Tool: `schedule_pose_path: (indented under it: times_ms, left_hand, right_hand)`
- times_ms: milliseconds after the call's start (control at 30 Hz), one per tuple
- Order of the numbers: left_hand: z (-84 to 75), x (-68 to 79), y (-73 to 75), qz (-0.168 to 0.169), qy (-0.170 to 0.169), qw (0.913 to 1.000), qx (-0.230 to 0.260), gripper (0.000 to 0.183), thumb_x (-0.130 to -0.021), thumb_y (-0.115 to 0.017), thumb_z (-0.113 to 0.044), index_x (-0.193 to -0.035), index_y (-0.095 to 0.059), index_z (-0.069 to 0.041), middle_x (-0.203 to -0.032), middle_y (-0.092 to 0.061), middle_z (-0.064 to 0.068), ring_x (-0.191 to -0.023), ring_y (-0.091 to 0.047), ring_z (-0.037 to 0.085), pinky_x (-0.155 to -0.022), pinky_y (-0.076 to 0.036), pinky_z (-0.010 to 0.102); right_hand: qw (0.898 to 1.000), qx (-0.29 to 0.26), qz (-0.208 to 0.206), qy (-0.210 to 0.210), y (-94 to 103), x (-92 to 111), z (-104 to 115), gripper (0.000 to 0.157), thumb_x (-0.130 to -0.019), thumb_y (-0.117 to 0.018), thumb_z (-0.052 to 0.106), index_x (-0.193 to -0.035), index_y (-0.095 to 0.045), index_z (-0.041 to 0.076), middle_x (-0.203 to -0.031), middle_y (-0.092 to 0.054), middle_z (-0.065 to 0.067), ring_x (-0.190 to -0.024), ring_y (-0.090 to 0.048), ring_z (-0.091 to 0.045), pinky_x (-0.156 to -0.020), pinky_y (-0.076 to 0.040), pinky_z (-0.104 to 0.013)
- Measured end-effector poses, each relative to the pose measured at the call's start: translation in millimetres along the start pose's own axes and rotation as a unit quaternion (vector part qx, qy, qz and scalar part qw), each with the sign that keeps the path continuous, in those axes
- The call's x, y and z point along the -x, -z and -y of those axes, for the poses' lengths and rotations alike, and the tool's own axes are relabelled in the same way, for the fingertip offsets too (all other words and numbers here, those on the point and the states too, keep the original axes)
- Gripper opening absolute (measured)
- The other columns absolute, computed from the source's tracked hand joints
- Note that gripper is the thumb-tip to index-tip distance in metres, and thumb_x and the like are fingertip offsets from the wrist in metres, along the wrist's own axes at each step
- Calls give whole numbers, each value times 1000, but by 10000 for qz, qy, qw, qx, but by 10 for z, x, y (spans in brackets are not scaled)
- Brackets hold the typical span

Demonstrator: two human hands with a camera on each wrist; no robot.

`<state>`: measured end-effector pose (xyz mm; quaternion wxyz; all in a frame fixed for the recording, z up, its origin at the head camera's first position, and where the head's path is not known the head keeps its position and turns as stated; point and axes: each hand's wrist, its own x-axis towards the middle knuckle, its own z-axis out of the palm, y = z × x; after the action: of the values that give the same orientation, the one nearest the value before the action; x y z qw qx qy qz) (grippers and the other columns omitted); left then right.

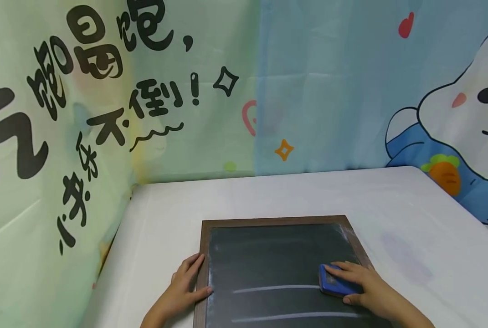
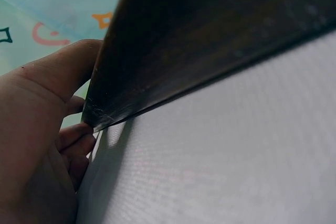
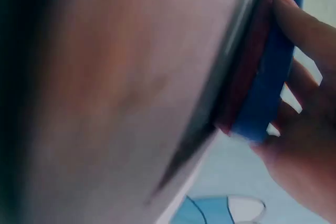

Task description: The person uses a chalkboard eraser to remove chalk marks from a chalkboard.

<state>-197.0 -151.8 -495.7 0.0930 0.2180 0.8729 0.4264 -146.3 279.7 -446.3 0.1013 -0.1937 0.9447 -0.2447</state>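
A blackboard (image 1: 268, 255) with a brown wooden frame lies on the white table, two white chalk lines (image 1: 276, 288) running across its lower part. At the board's left edge, my left hand (image 1: 182, 288) holds the frame, thumb on top and fingers along the side. The left wrist view shows this hand (image 2: 42, 114) at the dark frame edge (image 2: 173, 45). My right hand (image 1: 368, 287) grips a blue blackboard eraser (image 1: 337, 281) against the board near its right side, at the end of the upper line. In the right wrist view, thumb and fingers hold the eraser (image 3: 268, 77) by its sides.
White table surface (image 1: 174, 200) surrounds the board, with a faint purplish stain (image 1: 405, 257) on the right. Behind the table hangs a green and blue cloth (image 1: 330, 91) printed with black characters and a cartoon animal (image 1: 465, 109).
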Motion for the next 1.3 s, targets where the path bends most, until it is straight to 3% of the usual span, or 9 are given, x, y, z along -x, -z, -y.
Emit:
schedule_pose_path:
  times_ms: [167, 433, 567, 700, 967, 1300]
  left_hand:
    - [-3, 21, -25, -15, -31, 10000, -2, 79, -82, -66, -34, -143, -26, -4, -144, -24, 22, -129, -25, 46, -95, -20, 66]
    - [-11, -21, 6, -84, -108, 9999, -76, 78, -82, -67, -34, -143, -26, -6, -144, -24, 21, -129, -27, 43, -96, -20, 64]
    - [-18, -25, 22, -122, -39, 9999, -33, 79, -82, -67, -34, -144, -26, -8, -145, -24, 19, -130, -25, 45, -97, -21, 65]
    - [2, -10, 20, -121, 50, 9999, -20, 79, -81, -67, -34, -144, -26, -7, -145, -24, 20, -130, -24, 45, -97, -20, 64]
    - [24, 33, 3, -73, 143, 9998, 74, 80, -81, -68, -33, -144, -26, -7, -146, -22, 20, -130, -23, 45, -97, -19, 64]
    - [43, 31, -6, -80, 120, 9999, 38, 80, -81, -68, -34, -144, -26, -8, -146, -22, 20, -130, -24, 45, -97, -20, 65]
  right_hand:
    - [9992, 76, 52, -399, -61, 65, -2, 69, -72, -73, 23, -135, -45, 22, -134, -44, -26, -119, -33, -56, -82, -31, -69]
    - [9988, -161, -135, -446, -35, 45, 32, 71, -69, -74, 18, -134, -47, 22, -133, -44, -27, -121, -29, -58, -87, -16, -73]
    - [9990, -127, -206, -376, -16, 28, 67, 70, -69, -74, 18, -134, -48, 22, -132, -45, -27, -120, -30, -59, -86, -16, -73]
    - [9997, -37, -153, -199, -14, -28, 147, 70, -70, -74, 19, -134, -48, 23, -132, -46, -26, -118, -34, -57, -84, -24, -71]
    - [9998, -53, 168, 52, -202, -313, 609, 68, -73, -73, 17, -135, -46, 24, -135, -46, -18, -124, -33, -52, -90, -17, -73]
    - [9989, -73, 467, -75, -462, -630, 1265, 66, -74, -72, 12, -134, -47, 21, -138, -45, -14, -128, -33, -44, -96, -14, -70]
